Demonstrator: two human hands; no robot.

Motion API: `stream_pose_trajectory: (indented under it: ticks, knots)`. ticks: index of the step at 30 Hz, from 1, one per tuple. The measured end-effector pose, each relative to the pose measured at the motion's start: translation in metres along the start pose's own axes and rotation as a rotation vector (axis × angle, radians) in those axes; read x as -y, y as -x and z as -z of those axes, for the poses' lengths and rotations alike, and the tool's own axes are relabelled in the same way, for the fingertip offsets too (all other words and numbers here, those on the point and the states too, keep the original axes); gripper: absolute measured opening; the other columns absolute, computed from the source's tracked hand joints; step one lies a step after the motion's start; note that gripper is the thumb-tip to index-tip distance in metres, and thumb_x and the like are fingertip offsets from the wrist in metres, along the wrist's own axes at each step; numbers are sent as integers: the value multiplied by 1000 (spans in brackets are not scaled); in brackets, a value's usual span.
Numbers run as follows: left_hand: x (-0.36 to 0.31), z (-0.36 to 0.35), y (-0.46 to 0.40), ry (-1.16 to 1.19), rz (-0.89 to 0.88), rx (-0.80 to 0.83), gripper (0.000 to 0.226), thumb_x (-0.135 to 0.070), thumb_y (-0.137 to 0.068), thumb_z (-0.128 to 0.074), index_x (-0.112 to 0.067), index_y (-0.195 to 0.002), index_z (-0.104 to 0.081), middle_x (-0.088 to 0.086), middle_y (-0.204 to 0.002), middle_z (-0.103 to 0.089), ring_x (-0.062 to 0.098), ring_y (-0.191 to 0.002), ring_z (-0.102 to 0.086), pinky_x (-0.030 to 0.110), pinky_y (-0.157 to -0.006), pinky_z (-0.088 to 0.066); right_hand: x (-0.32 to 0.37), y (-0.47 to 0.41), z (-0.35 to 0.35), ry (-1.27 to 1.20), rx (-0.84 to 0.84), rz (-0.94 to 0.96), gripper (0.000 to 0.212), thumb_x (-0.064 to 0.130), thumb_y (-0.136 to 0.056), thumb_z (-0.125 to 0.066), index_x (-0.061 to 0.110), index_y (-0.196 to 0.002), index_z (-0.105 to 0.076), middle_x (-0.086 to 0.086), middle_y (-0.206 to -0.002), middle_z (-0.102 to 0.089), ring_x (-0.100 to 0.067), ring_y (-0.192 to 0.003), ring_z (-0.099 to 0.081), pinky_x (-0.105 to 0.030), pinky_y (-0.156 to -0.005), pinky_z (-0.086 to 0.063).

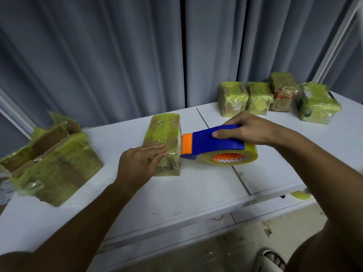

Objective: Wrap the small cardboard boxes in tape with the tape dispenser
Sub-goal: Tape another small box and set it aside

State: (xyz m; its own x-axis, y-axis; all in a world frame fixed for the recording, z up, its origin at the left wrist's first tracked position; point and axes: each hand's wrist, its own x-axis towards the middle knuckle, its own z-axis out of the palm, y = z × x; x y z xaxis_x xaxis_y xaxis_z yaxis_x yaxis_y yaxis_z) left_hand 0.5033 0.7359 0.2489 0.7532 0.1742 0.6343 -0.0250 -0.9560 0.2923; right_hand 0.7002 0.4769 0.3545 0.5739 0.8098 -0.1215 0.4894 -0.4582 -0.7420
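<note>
Your left hand (144, 160) lies flat, fingers straight and together, pressing down on the top of the taped cardboard box (164, 143) that sits mid-table (176, 193); your forearm reaches in from the lower left. Your right hand (244, 128) grips the blue handle of the tape dispenser (214, 145), thumb along its near side, with the orange nose touching the box's right face. Four wrapped boxes (279, 99) stand at the far right, well apart from it.
</note>
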Motion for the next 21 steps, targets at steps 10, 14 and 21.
stream_pose_trajectory:
  ticks: [10, 14, 21]
  knots:
    - [-5, -1, -2, 1, 53, -5, 31, -41, -88, -64, -18, -105, -77, -6, -106, -74, 7, -102, -68, 29, -94, -51, 18, -5, -26, 194, -140, -60, 35, 55, -89, -68, 21, -87, -73, 7, -77, -72, -11, -72, -68, -23, -60, -47]
    - [-8, -2, -2, 27, 96, -10, 26, -36, -86, -69, -18, -103, -78, -6, -106, -73, 5, -103, -67, 32, -93, -54, 32, -11, -37, 304, -222, -117, 38, 57, -87, -67, 20, -92, -69, 4, -83, -69, -12, -77, -64, -28, -60, -48]
    - [-11, -1, -2, 65, 86, -35, 28, -39, -87, -67, -18, -102, -78, -15, -105, -68, 0, -101, -64, 27, -94, -50, 41, -12, -83, 812, -306, -26, 32, 47, -91, -53, 21, -104, -66, -6, -103, -68, -30, -92, -65, -31, -71, -39]
